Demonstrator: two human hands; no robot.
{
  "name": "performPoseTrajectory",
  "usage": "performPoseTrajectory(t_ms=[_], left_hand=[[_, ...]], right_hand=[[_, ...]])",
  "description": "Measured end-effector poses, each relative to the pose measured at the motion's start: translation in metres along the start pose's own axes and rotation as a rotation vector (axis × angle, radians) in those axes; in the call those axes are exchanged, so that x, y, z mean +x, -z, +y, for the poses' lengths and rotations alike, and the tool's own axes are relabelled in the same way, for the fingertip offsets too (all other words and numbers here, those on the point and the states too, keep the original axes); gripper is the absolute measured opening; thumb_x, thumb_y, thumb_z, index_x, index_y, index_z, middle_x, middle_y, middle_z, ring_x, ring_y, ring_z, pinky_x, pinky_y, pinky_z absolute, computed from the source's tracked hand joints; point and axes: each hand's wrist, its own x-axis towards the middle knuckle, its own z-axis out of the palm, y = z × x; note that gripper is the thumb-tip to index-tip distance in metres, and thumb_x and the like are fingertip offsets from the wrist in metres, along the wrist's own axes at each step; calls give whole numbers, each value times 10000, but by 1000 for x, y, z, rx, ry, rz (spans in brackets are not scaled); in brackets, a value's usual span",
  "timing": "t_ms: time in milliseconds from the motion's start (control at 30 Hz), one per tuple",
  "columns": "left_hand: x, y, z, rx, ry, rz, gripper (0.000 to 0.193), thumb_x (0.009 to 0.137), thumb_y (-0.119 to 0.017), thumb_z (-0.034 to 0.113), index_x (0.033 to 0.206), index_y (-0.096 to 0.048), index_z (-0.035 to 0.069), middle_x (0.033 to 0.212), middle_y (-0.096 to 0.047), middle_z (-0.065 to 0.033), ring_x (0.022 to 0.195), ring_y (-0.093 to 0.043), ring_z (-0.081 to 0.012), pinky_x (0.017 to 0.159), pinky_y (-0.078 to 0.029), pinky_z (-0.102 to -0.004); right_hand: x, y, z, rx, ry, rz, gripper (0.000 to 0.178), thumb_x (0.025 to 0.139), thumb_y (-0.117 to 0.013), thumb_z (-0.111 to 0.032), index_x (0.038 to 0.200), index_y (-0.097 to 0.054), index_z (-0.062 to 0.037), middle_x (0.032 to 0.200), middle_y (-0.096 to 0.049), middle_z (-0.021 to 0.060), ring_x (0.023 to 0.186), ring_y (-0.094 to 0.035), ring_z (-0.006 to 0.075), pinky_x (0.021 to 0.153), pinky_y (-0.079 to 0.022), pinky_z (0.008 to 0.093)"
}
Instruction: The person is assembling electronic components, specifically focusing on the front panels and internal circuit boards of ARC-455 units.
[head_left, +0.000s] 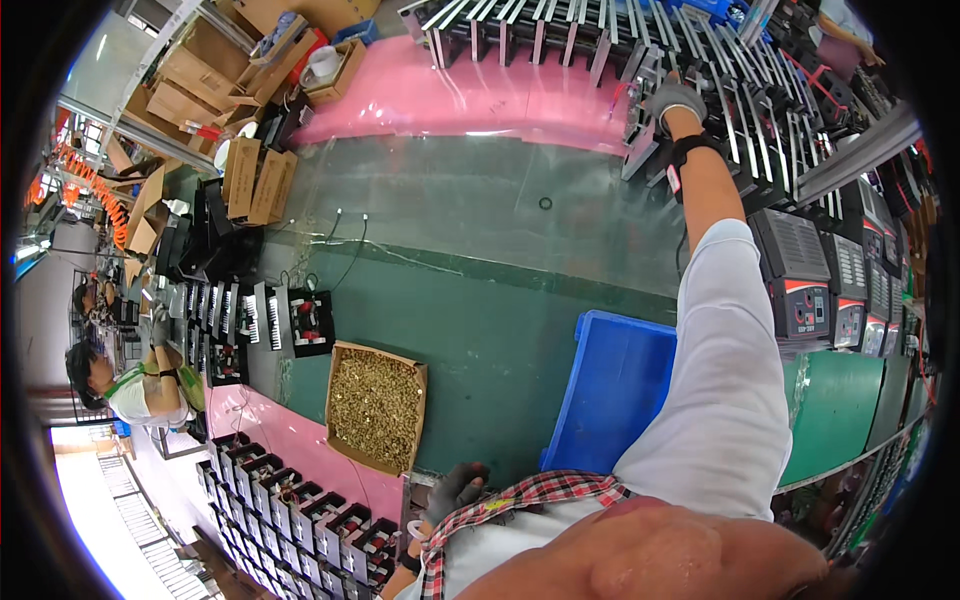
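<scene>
My right arm stretches to the far right of the table. The grey-gloved right hand (676, 101) is closed at the near end of a row of black metal panels with silver edges (625, 50), apparently gripping one of them. The panels partly hide its fingers. At the near edge, my left hand (455, 492), in a dark grey glove, has its fingers loosely bent and a little apart, with nothing seen in them. Just beyond it lies a shallow cardboard box (424, 400) full of small brass-coloured parts. A blue plastic tray (610, 385) sits beside my right sleeve.
Black units with wiring (300, 505) stand in rows at the near left, others (305, 325) farther left. Red-and-black machines (795, 270) line the right. Pink sheeting (460, 95) covers the far table. Cardboard boxes (200, 70) are piled far left; a co-worker (150, 395) works at left.
</scene>
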Motion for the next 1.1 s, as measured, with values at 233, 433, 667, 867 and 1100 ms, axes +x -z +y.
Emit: performPoseTrajectory(t_ms=[233, 433, 667, 867, 1100], left_hand=[[12, -1, -9, 15, 13, -7, 294, 844, -494, 260, 1050, -506, 51, 908, -602, -78, 821, -578, -166, 742, -443, -267], [11, -5, -14, 0, 23, -5, 286, 847, -493, 242, 1067, -498, 59, 923, -600, -70, 823, -575, -158, 736, -446, -266], [12, -6, -25, -41, 50, -2, 287, 844, -495, 226, 1078, -493, 60, 930, -604, -69, 830, -581, -159, 729, -451, -269], [16, -6, -25, -35, 84, -17, 290, 841, -498, 229, 1070, -499, 52, 937, -603, -81, 857, -576, -162, 751, -446, -276], [9, -5, -36, 51, 71, -5, 304, 844, -499, 243, 1079, -494, 51, 944, -600, -76, 859, -574, -167, 763, -444, -282]], right_hand=[[33, -19, -2, -17, -77, -2, 697, 639, -568, -230, 1267, -304, -83, 1117, -522, 161, 970, -542, 336, 763, -458, 440], [31, -19, -4, -11, -23, 7, 591, 636, -545, -177, 1192, -387, -51, 1046, -552, 179, 909, -568, 335, 735, -473, 423], [31, -20, -11, 70, -141, -59, 729, 653, -535, -201, 1296, -233, -40, 1096, -530, 176, 952, -556, 309, 766, -461, 419], [25, -8, -8, 129, -156, -149, 861, 667, -570, -253, 1337, -70, -48, 1085, -533, 181, 956, -552, 308, 791, -438, 415], [37, -44, -18, 212, -65, 43, 626, 688, -491, -268, 1246, -326, -37, 1171, -458, 220, 1075, -461, 346, 903, -363, 416]])
